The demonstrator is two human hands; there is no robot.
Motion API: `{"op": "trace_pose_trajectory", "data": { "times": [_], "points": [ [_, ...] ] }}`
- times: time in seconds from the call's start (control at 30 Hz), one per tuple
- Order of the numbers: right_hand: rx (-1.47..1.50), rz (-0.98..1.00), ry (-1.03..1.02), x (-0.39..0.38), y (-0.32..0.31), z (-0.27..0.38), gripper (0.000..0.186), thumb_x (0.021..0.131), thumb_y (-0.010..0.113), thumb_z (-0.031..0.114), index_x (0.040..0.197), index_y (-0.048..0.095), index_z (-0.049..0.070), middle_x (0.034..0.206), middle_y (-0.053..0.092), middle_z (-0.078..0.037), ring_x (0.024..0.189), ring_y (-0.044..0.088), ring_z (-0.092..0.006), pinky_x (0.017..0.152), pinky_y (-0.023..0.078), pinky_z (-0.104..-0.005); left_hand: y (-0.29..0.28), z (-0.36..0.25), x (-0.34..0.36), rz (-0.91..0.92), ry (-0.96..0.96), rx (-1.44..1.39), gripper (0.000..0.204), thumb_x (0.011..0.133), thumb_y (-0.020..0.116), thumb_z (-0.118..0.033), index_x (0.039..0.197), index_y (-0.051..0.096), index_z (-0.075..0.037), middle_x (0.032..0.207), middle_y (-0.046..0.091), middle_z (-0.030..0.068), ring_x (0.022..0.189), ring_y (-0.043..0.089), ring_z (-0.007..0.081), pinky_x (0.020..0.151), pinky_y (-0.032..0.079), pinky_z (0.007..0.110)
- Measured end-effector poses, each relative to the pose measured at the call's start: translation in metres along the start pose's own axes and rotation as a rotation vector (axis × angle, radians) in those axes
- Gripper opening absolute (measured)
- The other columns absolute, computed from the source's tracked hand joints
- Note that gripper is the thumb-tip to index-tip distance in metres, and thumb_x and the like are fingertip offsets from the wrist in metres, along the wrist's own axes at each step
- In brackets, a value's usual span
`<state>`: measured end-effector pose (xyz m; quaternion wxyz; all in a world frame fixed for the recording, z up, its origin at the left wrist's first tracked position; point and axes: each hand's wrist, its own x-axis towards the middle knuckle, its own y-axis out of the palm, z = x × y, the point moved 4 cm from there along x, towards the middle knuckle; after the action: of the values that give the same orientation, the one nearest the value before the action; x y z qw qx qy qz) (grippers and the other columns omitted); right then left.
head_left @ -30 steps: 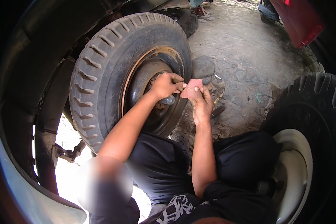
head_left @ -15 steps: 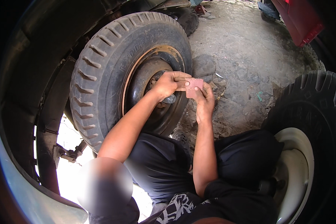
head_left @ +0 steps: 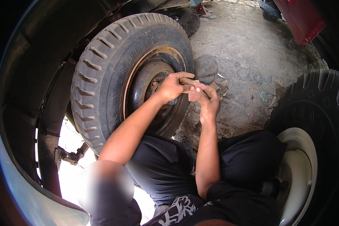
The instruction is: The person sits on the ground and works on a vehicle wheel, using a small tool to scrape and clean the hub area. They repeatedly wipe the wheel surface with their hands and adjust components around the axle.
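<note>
A small, worn pinkish-red piece of sandpaper is held between my two hands in front of the wheel hub. My left hand pinches its left side between thumb and fingers. On its right side my right hand grips it, the thumb lying on the face toward me. The sheet looks bent, with a paler upper edge. Just behind my left hand is the rusty hub of a large truck wheel, and my wrist and fingers hide part of it.
The big treaded tire stands upright at left under a dark wheel arch. Another tire with a cream rim is close on my right. Rough stony ground stretches ahead, with a red metal part at upper right.
The sandpaper was flatter and faced me more fully; now it is bent and tilted. My hands have shifted slightly around it, and both still hold it.
</note>
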<state>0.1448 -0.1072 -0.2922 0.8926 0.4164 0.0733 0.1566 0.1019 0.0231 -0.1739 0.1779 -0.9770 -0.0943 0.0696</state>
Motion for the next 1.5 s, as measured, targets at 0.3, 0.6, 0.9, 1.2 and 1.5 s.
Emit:
{"op": "trace_pose_trajectory", "data": {
  "times": [0.3, 0.6, 0.9, 1.2, 1.5],
  "points": [
    [0.045, 0.021, 0.079, -0.003, 0.004, 0.007, 0.030, 0.094, 0.081, -0.002, 0.121, 0.067, 0.000, 0.110, 0.075, -0.011, 0.098, 0.071, -0.0140, 0.087, 0.057, -0.0286, -0.003, -0.012, -0.005, -0.003, -0.107, -0.136, 0.057, 0.093, 0.072, 0.013, 0.147, 0.054, 0.012, 0.122, 0.076, 0.0248, 0.112, 0.075, 0.0272, 0.099, 0.065, 0.037],
    [-0.058, 0.018, 0.058, -0.005, 0.005, 0.010, 0.016, 0.098, 0.080, 0.011, 0.111, 0.076, 0.002, 0.108, 0.077, -0.006, 0.097, 0.072, -0.0122, 0.086, 0.057, -0.0289, -0.003, -0.015, -0.005, 0.027, -0.139, -0.018, 0.053, 0.095, 0.077, 0.004, 0.145, 0.060, 0.009, 0.127, 0.075, 0.0240, 0.109, 0.076, 0.0247, 0.095, 0.065, 0.035],
    [-0.017, -0.020, 0.033, -0.004, 0.001, 0.008, 0.015, 0.097, 0.082, 0.009, 0.106, 0.075, -0.001, 0.097, 0.074, -0.004, 0.088, 0.068, -0.0102, 0.080, 0.054, -0.0271, -0.001, -0.011, -0.005, 0.022, -0.100, -0.125, 0.047, 0.093, 0.077, 0.007, 0.137, 0.062, 0.012, 0.118, 0.075, 0.0258, 0.106, 0.077, 0.0273, 0.093, 0.068, 0.036],
    [-0.186, -0.008, -0.042, -0.004, 0.006, 0.019, 0.018, 0.097, 0.080, 0.004, 0.114, 0.077, -0.003, 0.105, 0.077, -0.007, 0.094, 0.070, -0.0116, 0.084, 0.056, -0.0285, -0.001, -0.015, -0.005, -0.053, -0.117, 0.003, 0.039, 0.091, 0.080, 0.004, 0.128, 0.068, 0.009, 0.106, 0.078, 0.0169, 0.095, 0.078, 0.0225, 0.085, 0.069, 0.034],
    [-0.112, 0.023, -0.150, -0.013, 0.024, 0.013, 0.031, 0.104, 0.073, 0.011, 0.130, 0.073, -0.006, 0.125, 0.076, -0.014, 0.111, 0.072, -0.0175, 0.100, 0.057, -0.0311, 0.002, -0.018, -0.007, -0.118, 0.025, 0.328, 0.013, 0.095, 0.080, -0.006, 0.106, 0.082, 0.000, 0.088, 0.081, 0.0107, 0.081, 0.077, 0.0136, 0.073, 0.064, 0.031]
  ]
}}
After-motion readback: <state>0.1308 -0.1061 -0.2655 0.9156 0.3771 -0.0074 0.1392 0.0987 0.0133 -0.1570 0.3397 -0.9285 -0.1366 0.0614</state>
